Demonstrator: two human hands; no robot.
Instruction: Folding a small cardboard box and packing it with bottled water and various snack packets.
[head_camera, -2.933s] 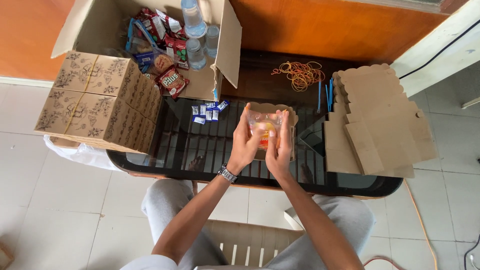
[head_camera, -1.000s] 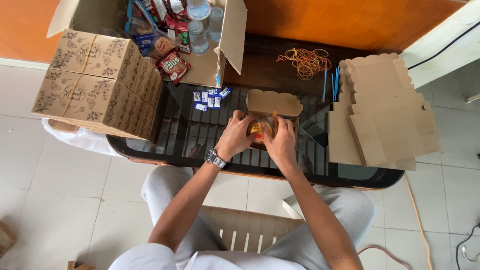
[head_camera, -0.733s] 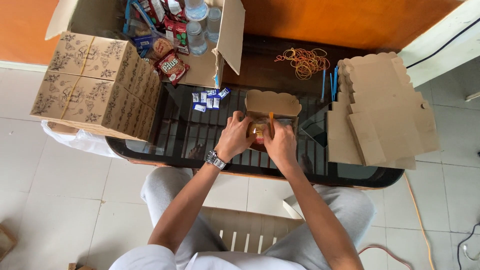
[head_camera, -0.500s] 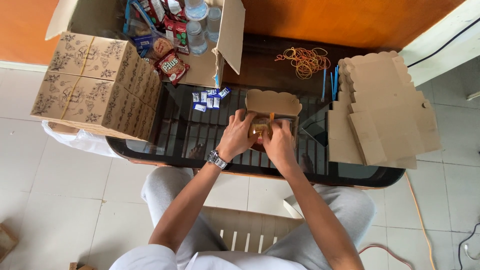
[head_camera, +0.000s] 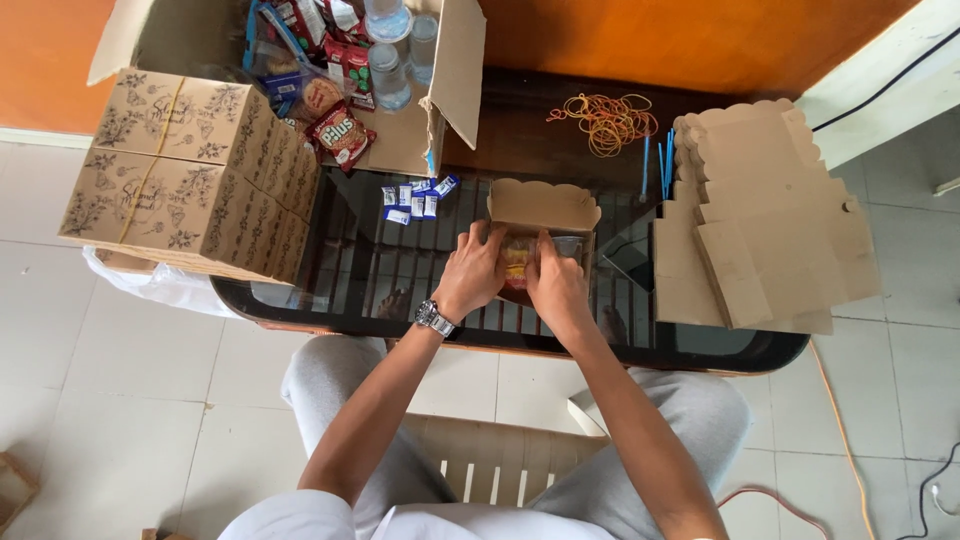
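A small brown cardboard box (head_camera: 545, 205) with a scalloped lid stands open on the dark glass table (head_camera: 350, 270). My left hand (head_camera: 474, 272) and my right hand (head_camera: 556, 284) are both pressed into it from the near side, gripping its front and the clear-wrapped snacks (head_camera: 518, 256) inside. A watch sits on my left wrist. What lies under my fingers is hidden.
A stack of flat box blanks (head_camera: 770, 215) lies at the right. Rubber bands (head_camera: 605, 118) and blue straws (head_camera: 664, 160) are behind it. Small blue sachets (head_camera: 415, 198) lie left of the box. A big open carton (head_camera: 350, 70) holds snacks and water cups. Bundled printed boxes (head_camera: 190, 170) stand at the left.
Both hands have lowered the box from in front of me onto the table and pressed down into it. The view has shifted slightly.
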